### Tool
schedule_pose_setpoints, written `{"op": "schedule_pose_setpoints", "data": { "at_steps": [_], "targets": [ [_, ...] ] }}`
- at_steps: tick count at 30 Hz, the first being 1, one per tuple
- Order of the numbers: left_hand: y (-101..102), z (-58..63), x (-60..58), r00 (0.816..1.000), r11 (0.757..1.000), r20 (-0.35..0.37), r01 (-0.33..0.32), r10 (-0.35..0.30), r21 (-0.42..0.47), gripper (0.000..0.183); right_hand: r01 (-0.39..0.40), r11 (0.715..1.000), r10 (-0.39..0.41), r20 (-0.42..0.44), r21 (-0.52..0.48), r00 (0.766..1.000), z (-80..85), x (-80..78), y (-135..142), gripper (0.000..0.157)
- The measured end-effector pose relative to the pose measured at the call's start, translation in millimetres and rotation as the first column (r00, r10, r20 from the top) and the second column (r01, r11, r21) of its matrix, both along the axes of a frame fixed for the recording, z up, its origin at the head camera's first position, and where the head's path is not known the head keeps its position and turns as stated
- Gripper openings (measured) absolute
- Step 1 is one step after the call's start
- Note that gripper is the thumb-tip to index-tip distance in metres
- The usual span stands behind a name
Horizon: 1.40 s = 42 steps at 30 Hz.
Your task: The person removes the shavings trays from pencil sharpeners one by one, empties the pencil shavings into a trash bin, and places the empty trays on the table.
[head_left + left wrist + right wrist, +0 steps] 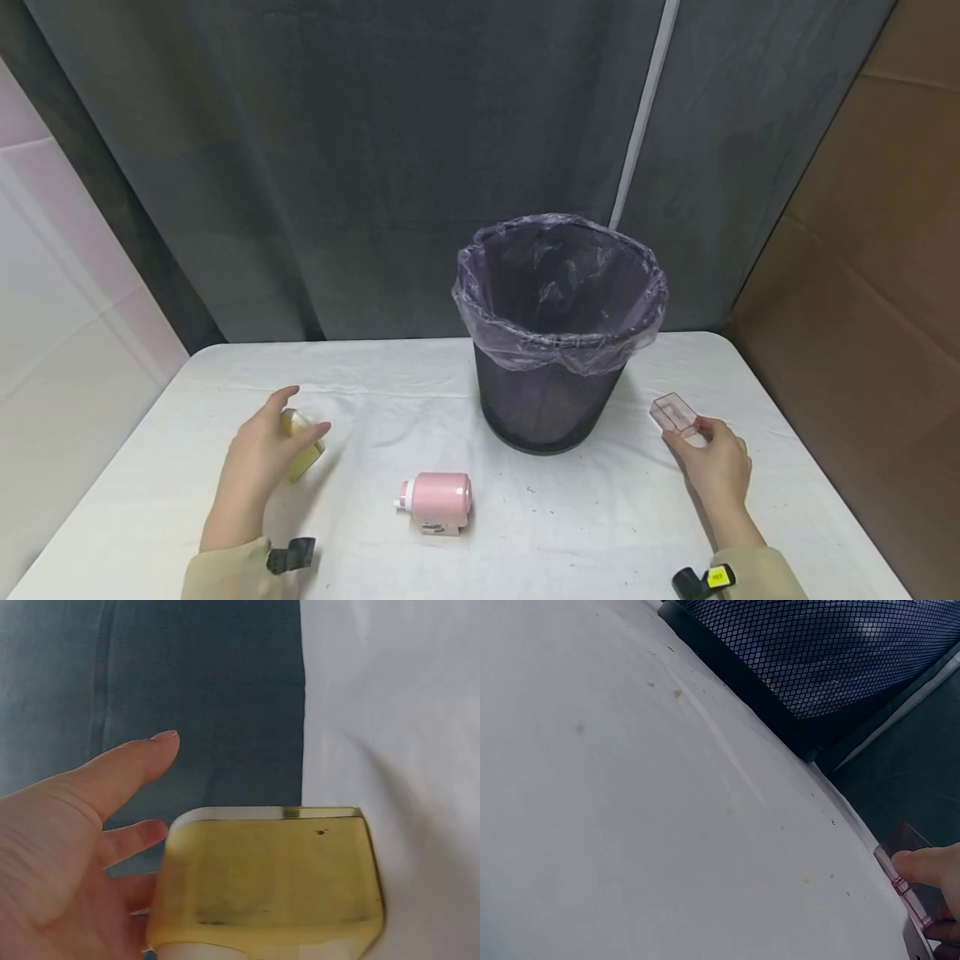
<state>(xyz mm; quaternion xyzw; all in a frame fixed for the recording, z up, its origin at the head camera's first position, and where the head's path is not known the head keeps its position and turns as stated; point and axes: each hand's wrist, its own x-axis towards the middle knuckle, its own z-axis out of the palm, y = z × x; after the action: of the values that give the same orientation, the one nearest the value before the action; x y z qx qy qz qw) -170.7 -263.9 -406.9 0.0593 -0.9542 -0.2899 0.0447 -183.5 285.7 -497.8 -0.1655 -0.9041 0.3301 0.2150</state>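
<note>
My left hand (pixel 258 450) is at the left of the table, thumb and index finger spread wide beside a see-through yellow box (pixel 303 460). In the left wrist view the box (pixel 270 877) has a clear edge along its top, and the thumb stands away from it. Some fingertips are beside its left side; whether they touch it is unclear. At the right, my right hand (pixel 716 467) pinches a clear, pink-tinted box (pixel 675 414) between thumb and fingers. Only part of this box (pixel 904 881) shows in the right wrist view. A pink bottle (pixel 441 498) with a white top lies between the hands.
A black mesh waste bin (pixel 536 408) lined with a purple plastic bag (pixel 577 354) stands at the back, right of centre. White cloth (pixel 547 533) covers the table. A dark curtain (pixel 375 167) hangs behind, and a brown panel (pixel 862 275) borders the right side.
</note>
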Motion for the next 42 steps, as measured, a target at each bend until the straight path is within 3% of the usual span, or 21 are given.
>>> {"op": "schedule_pose_setpoints", "data": {
  "at_steps": [13, 27, 42],
  "targets": [
    [-7, -9.5, 0.4, 1.0, 0.999, 0.005, 0.011, -0.011, -0.049, 0.072, -0.001, 1.0, 0.001, 0.007, 0.0, 1.0, 0.6, -0.1, 1, 0.057],
    [-23, -10.1, -0.5, 0.987, 0.999, 0.156, -0.039, 0.041, -0.014, 0.077, 0.002, 1.0, -0.002, 0.015, -0.005, 1.0, 0.0, -0.3, 1, 0.058],
    [-24, -10.8, -1.5, 0.995, 0.997, 0.096, -0.037, 0.043, -0.062, 0.072, 0.0, 1.0, 0.0, 0.001, 0.001, 1.0, -0.2, -0.3, 0, 0.057]
  ]
}}
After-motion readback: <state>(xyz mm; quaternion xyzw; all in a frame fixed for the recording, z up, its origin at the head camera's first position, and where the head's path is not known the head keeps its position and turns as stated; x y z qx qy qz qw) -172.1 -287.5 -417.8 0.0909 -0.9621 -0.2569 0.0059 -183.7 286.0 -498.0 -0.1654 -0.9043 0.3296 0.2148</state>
